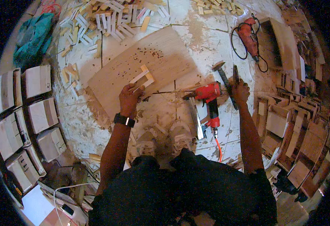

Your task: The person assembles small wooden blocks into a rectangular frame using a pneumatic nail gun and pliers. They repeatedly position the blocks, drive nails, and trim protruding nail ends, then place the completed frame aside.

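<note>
My left hand (130, 98) pinches a small U-shaped frame of pale wood strips (145, 78) by its near end. The frame rests over the near edge of a flat wooden board (172, 56) on the floor. Off to the right, my right hand (241, 92) is closed around a slim dark tool (235, 72) that sticks out beyond the fingers; its kind is unclear. A hammer (223, 77) lies right beside that hand, its handle running past the fingers. Left of the hammer lies a red and black nail gun (209, 98) with an orange hose (219, 148).
Small dark bits (148, 54) are scattered on the board. Loose wood strips (114, 20) pile up beyond it. A red corded power tool (249, 35) lies far right. Wooden boxes (42, 115) stand at left, stacked wooden pieces (279, 120) at right. A green cloth (34, 37) lies far left.
</note>
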### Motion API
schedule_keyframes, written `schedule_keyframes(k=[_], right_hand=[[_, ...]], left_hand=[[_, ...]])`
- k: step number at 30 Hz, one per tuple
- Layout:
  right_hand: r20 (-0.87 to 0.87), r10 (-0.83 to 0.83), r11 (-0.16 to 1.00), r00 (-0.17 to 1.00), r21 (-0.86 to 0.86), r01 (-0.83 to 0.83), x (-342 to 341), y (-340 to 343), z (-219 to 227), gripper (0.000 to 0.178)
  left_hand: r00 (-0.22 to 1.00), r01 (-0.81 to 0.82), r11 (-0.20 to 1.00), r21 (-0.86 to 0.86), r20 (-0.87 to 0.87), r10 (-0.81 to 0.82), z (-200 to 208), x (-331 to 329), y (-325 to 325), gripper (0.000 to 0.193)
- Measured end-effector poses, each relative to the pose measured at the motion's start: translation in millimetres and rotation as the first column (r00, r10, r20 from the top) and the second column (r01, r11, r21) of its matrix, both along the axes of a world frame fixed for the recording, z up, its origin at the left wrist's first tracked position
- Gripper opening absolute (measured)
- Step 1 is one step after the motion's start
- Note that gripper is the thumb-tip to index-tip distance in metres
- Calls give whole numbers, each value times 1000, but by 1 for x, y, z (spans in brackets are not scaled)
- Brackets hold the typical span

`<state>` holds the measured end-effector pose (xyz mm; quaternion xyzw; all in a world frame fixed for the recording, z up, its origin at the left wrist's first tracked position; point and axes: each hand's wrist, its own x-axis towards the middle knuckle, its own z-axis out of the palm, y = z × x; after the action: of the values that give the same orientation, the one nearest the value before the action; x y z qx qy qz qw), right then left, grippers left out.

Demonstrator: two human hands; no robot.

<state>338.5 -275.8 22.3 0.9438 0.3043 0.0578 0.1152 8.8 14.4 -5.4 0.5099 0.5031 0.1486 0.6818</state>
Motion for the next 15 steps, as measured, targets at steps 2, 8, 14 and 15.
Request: schedule_keyframes(k=[2,8,14,15], right_hand=[[137,-26,960,990,278,-14,-9,3,1,35],[-810,83,720,581,452,527,-91,-5,-5,50],[-981,173,618,86,176,766,-83,-5,-13,54],[-990,144,664,-9,90,743,-76,-5,-14,54]], left_hand=[[995,-95,993,-68,22,97,-3,1,0,53],[972,-232,964,-132,8,235,2,6,1,61],[991,-120,987,-102,46,126,1,16,14,58],[988,-129,989,-69,75,134,-1,17,15,57]])
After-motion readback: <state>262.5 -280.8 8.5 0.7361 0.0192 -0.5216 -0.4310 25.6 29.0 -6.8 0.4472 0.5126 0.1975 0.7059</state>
